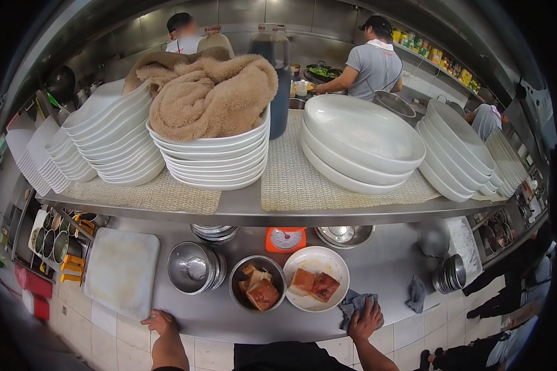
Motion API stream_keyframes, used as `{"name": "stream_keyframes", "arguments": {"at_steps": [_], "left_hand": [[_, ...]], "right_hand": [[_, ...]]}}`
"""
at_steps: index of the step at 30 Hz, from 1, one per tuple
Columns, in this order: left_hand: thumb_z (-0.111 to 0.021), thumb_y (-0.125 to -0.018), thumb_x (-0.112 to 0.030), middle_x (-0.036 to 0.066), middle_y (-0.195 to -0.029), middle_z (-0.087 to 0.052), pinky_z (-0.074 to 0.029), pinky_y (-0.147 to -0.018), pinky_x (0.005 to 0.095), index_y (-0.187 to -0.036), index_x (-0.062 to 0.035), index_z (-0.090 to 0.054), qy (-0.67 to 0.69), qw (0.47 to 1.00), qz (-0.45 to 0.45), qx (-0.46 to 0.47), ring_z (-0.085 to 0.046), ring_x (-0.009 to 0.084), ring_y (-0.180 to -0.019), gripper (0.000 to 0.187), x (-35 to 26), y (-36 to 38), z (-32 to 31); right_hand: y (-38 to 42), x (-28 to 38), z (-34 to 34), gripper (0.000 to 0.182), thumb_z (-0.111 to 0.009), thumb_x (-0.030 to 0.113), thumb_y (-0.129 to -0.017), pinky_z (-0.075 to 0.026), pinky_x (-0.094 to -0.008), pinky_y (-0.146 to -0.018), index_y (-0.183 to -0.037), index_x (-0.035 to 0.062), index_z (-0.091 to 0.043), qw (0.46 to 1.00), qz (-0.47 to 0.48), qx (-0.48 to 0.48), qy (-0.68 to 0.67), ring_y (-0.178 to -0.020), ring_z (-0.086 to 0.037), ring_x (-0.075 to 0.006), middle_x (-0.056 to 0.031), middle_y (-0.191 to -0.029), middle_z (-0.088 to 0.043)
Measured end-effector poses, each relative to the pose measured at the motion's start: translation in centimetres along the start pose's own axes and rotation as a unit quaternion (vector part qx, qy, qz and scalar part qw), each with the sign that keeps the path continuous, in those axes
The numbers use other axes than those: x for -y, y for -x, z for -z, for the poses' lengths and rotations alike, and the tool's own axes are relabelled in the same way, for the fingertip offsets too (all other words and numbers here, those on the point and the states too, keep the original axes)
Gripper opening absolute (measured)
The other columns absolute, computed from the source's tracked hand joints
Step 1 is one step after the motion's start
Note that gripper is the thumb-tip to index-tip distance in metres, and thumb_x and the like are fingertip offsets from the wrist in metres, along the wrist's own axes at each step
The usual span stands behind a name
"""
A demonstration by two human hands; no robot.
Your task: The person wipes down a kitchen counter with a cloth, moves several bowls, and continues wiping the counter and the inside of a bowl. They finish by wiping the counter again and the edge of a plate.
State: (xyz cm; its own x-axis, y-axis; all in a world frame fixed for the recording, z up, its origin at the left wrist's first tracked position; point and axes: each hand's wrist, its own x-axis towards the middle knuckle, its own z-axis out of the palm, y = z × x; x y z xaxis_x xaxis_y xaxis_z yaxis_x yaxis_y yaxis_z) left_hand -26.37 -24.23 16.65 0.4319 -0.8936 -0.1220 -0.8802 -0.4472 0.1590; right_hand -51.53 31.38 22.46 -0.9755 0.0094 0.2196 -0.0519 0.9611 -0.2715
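Note:
My left hand rests at the counter's front edge, by the lower right corner of a white cutting board. Its fingers are apart and nothing shows in them. With my right hand I press on a bunched grey cloth, fingers curved over it. Just left of the cloth, a white plate bears two browned blocks of meat. Beside that plate stands a steel bowl with several pieces of the same kind of meat.
An orange dial scale stands behind the plate. Stacked steel bowls are at left; another grey cloth lies at right. An overhead shelf carries white dishes and a brown towel. Co-workers stand beyond.

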Motion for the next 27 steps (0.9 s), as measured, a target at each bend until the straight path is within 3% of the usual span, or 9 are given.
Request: {"name": "stream_keyframes", "arguments": {"at_steps": [2,6,9,11,12,14,17,20,27], "left_hand": [[-0.038,-0.097,-0.035,0.033,-0.130,-0.035,-0.057,-0.074,0.0516,-0.143,-0.0016,-0.013,0.002,1.000,0.013,0.009,-0.059,0.0418,-0.097,0.062,0.2,-0.5,-0.4],[-0.038,-0.097,-0.037,0.035,-0.129,-0.035,-0.056,-0.075,0.0546,-0.143,-0.0015,-0.012,-0.125,0.990,-0.061,-0.016,-0.058,0.0425,-0.099,0.064,1.2,-2.3,-2.7],[-0.044,-0.096,-0.030,0.034,-0.133,-0.029,-0.058,-0.073,0.0541,-0.139,-0.0025,-0.022,-0.212,0.973,-0.089,0.027,-0.056,0.0421,-0.102,0.056,0.2,-0.8,-0.7],[-0.051,-0.095,-0.018,0.033,-0.140,-0.016,-0.060,-0.072,0.0492,-0.130,-0.0027,-0.036,0.061,0.998,0.035,0.007,-0.053,0.0402,-0.105,0.042,0.2,-1.0,-1.1],[-0.051,-0.095,-0.018,0.033,-0.140,-0.016,-0.060,-0.072,0.0492,-0.130,-0.0027,-0.036,0.062,0.998,0.033,0.007,-0.053,0.0402,-0.105,0.042,0.3,-1.0,-1.3],[-0.055,-0.092,-0.014,0.032,-0.137,-0.020,-0.061,-0.070,0.0472,-0.125,-0.0049,-0.042,-0.100,0.993,-0.059,-0.010,-0.054,0.0408,-0.104,0.036,0.5,-1.0,-1.4],[-0.055,-0.093,-0.024,0.027,-0.129,-0.033,-0.057,-0.067,0.0402,-0.127,-0.0125,-0.047,-0.151,0.985,-0.065,-0.045,-0.061,0.0326,-0.091,0.036,0.3,-0.3,-1.0],[-0.055,-0.093,-0.017,0.030,-0.132,-0.024,-0.061,-0.067,0.0461,-0.124,-0.0051,-0.044,-0.115,0.991,-0.063,-0.020,-0.055,0.0397,-0.101,0.035,-0.1,0.5,0.3],[-0.057,-0.091,-0.019,0.030,-0.134,-0.023,-0.061,-0.064,0.0451,-0.128,-0.0076,-0.044,-0.151,0.985,-0.076,-0.027,-0.056,0.0376,-0.099,0.041,0.4,-0.6,-0.9]], "right_hand": [[0.0,0.0,0.0,0.059,-0.049,0.038,-0.083,-0.021,-0.0537,-0.107,-0.136,0.0131,-0.047,1.000,0.000,0.001,-0.001,-0.130,-0.035,-0.0397,-0.0216,-0.141,-0.040],[0.0,-0.1,-0.2,0.057,-0.048,0.039,-0.084,-0.023,-0.0554,-0.105,-0.134,0.0121,-0.048,1.000,0.011,-0.015,0.000,-0.128,-0.037,-0.0408,-0.0226,-0.139,-0.042],[0.0,-0.1,-0.1,0.056,-0.047,0.040,-0.084,-0.025,-0.0575,-0.103,-0.132,0.0111,-0.049,1.000,0.017,-0.021,0.002,-0.128,-0.038,-0.0416,-0.0236,-0.138,-0.043],[-0.1,0.1,0.2,0.057,-0.048,0.039,-0.083,-0.025,-0.0578,-0.103,-0.132,0.0113,-0.048,1.000,0.012,-0.016,-0.003,-0.128,-0.038,-0.0415,-0.0236,-0.138,-0.043],[-0.1,0.2,0.3,0.057,-0.049,0.037,-0.082,-0.024,-0.0580,-0.104,-0.133,0.0115,-0.048,1.000,0.008,-0.011,-0.001,-0.128,-0.038,-0.0414,-0.0237,-0.138,-0.043],[0.0,0.3,0.3,0.057,-0.050,0.036,-0.081,-0.024,-0.0582,-0.104,-0.133,0.0117,-0.047,1.000,0.002,-0.006,0.001,-0.128,-0.038,-0.0413,-0.0238,-0.138,-0.042],[0.0,0.1,0.2,0.057,-0.050,0.034,-0.081,-0.024,-0.0582,-0.104,-0.133,0.0119,-0.047,1.000,0.010,-0.014,-0.003,-0.128,-0.038,-0.0412,-0.0238,-0.138,-0.043],[0.0,0.0,0.2,0.057,-0.051,0.033,-0.080,-0.023,-0.0582,-0.104,-0.133,0.0118,-0.048,1.000,0.013,-0.019,-0.015,-0.128,-0.038,-0.0411,-0.0238,-0.138,-0.043],[0.0,-0.1,0.0,0.057,-0.053,0.031,-0.079,-0.024,-0.0582,-0.104,-0.132,0.0106,-0.049,0.999,0.020,-0.026,-0.015,-0.127,-0.039,-0.0415,-0.0243,-0.136,-0.043]]}}
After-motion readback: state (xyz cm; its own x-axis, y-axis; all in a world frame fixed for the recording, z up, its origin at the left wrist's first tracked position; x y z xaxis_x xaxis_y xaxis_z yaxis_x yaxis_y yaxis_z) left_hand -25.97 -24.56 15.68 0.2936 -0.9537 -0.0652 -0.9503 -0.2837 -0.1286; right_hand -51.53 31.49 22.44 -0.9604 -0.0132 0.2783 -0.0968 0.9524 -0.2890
